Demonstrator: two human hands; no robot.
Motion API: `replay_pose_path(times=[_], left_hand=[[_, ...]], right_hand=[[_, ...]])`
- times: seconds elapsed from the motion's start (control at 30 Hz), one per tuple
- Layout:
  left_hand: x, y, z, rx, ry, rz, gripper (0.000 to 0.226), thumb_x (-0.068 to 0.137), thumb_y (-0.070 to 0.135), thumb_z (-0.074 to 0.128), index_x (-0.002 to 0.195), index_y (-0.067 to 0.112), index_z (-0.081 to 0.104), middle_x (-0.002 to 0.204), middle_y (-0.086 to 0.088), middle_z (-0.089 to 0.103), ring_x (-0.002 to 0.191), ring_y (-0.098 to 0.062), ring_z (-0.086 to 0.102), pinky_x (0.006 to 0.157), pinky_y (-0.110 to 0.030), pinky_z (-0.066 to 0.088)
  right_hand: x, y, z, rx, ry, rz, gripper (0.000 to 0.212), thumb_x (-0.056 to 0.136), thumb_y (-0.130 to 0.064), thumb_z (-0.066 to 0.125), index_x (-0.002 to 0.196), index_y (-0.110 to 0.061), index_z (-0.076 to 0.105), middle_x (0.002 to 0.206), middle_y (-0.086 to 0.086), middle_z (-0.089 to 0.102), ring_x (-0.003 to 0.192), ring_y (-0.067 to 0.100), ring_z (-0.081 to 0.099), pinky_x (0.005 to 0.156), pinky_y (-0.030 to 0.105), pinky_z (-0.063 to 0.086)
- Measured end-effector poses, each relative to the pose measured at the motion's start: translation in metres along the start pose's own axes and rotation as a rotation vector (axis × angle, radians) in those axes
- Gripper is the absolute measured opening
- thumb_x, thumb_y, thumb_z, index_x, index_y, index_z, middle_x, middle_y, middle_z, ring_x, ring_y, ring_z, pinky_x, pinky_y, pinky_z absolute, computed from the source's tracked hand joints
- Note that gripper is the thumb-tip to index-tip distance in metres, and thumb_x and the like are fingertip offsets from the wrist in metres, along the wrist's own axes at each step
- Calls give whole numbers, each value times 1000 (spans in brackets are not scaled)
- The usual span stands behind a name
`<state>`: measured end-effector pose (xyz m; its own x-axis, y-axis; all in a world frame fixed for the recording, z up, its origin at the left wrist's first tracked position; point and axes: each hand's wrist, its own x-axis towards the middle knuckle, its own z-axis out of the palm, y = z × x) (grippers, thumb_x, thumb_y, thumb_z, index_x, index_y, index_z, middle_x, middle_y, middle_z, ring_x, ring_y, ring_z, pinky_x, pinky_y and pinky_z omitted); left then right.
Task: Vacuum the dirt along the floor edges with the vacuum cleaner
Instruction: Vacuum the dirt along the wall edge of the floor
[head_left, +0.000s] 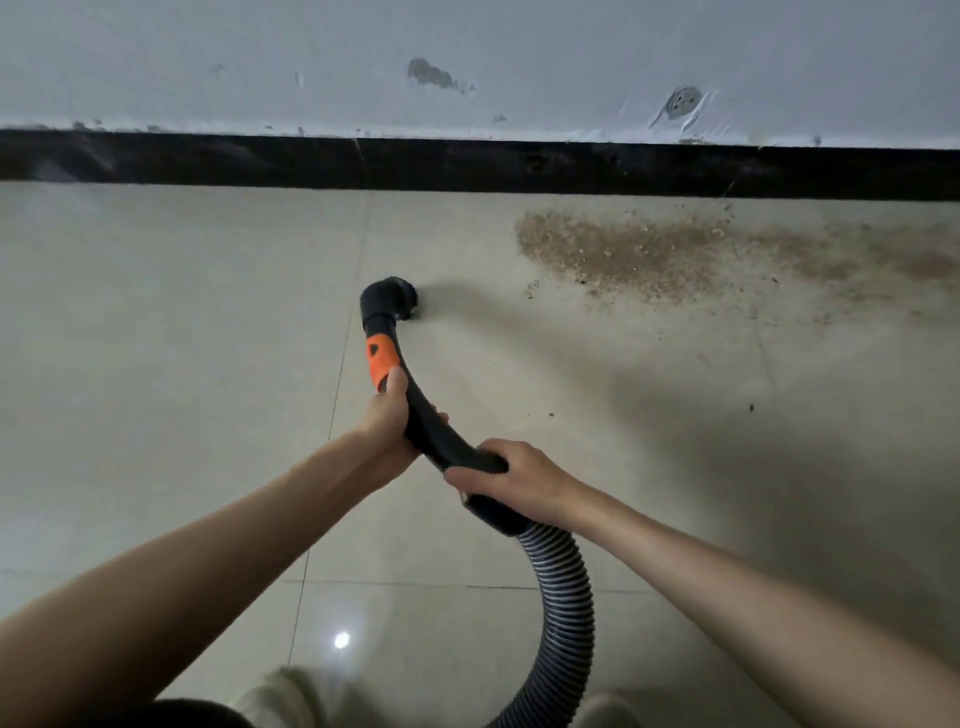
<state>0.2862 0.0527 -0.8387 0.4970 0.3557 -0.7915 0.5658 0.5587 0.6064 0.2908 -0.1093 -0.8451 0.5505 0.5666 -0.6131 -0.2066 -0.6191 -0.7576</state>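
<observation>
Head view: both hands grip vacuum handle near dirt.

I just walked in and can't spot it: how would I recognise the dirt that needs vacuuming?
Find the black skirting strip at the foot of the pale wall. On the beige floor tiles just below it, toward the right, lies the dirt patch: brown and grainy, thinning into scattered specks, unlike the smooth tiles around it.

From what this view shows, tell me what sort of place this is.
Probably an indoor room, perhaps unfinished or under renovation: a glossy tiled floor meets a dark skirting board under a scuffed, patched white wall. Brown dirt lies along that edge.
</observation>
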Motion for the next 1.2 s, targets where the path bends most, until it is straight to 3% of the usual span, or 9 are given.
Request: replay_pose_path(times=[0.1, 0.23, 0.4, 0.53, 0.7, 0.83, 1.0, 1.2], left_hand=[[-5, -16, -5, 1, -60, -57, 37, 101, 39, 37, 120, 8, 31, 90, -15, 52, 76, -26, 58, 57, -33, 45], [-6, -23, -5, 51, -128, -62, 40, 102, 38, 35, 115, 0, 36, 86, -14, 52, 78, -25, 57, 60, -32, 45], [-6, -37, -9, 169, -201, -64, 43, 102, 40, 32, 116, 1, 44, 93, -12, 58, 83, -21, 58, 63, -31, 45], [-6, -35, -24, 251, -246, -38, 49, 100, 40, 40, 122, -3, 44, 105, -14, 58, 91, -25, 60, 68, -32, 50], [-4, -26, -35, 193, -237, -59, 43, 95, 46, 49, 105, 3, 49, 93, -9, 53, 82, -20, 58, 61, -32, 50], [-2, -42, -31, 217, -109, -7, 37, 96, 40, 43, 110, 5, 47, 85, -7, 50, 76, -19, 53, 56, -29, 47], [-4, -39, -19, 283, -215, -14, 32, 98, 38, 44, 97, 6, 48, 83, -7, 50, 75, -19, 55, 59, -29, 49], [-14, -52, 17, 357, -254, -15, 36, 97, 40, 44, 104, 5, 48, 84, -7, 52, 75, -18, 55, 58, -27, 48]], right_hand=[[-2, 6, 15, -256, 60, -69, 34, 89, -54, 59, 98, -21, 58, 84, -6, 71, 84, 16, 67, 81, 36, 53], [-6, 11, 11, -370, 84, -24, 31, 88, -56, 57, 81, -27, 47, 74, -12, 60, 71, 9, 59, 62, 26, 44], [-13, 7, 23, -362, 93, 26, 38, 88, -63, 51, 79, -27, 45, 71, -7, 64, 76, 16, 66, 74, 34, 52], [-26, 5, 34, -405, 130, 40, 42, 90, -65, 45, 80, -25, 47, 69, -3, 67, 74, 17, 67, 75, 37, 54], [-47, 1, 39, -399, 42, 81, 41, 93, -63, 43, 83, -23, 49, 63, -6, 65, 67, 10, 64, 72, 30, 52], [-53, 0, 39, -407, 14, 60, 40, 95, -59, 44, 81, -22, 48, 61, -7, 64, 60, 3, 59, 71, 26, 49], [-58, 10, 34, -342, 85, 92, 44, 93, -61, 45, 78, -20, 50, 73, 1, 66, 79, 23, 67, 81, 39, 53], [-74, 33, 27, -326, 208, 144, 47, 88, -67, 45, 77, -21, 51, 67, -4, 64, 67, 15, 65, 68, 33, 53]])
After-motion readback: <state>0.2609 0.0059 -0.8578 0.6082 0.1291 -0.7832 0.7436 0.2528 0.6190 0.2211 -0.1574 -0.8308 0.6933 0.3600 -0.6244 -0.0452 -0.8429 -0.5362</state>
